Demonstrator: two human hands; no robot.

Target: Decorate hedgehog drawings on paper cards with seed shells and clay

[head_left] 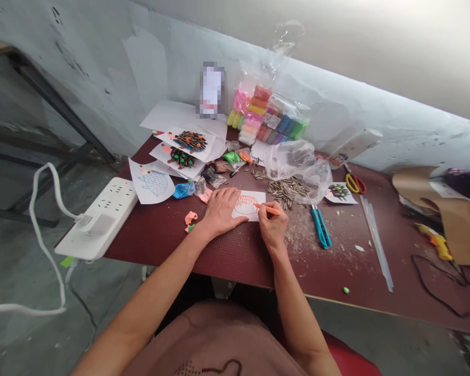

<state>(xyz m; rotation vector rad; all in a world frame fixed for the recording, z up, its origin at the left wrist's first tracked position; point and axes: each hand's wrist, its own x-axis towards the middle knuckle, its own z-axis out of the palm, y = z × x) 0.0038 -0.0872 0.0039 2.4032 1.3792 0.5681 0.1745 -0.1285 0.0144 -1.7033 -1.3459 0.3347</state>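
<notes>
A small white paper (261,197) with an orange drawing lies on the dark red table (235,256). My left hand (221,211) rests flat on its left side, fingers stretched out and covering part of it. Wrapped round an orange pen (269,210), my right hand (273,225) is at the paper's right edge, and the pen's tip meets the drawing. Just beyond the paper is a heap of striped seeds (285,190). Pink clay (190,217) sits to the left of my left hand, beside a bit of green.
A white power strip (112,206) overhangs the left edge. Hedgehog pictures (188,142) and a blue drawing (154,183) lie at left. Coloured clay packs (266,117) stand behind. To the right are a teal cutter (321,227), scissors (355,184), clear sticks (377,243) and a yellow glue gun (436,243).
</notes>
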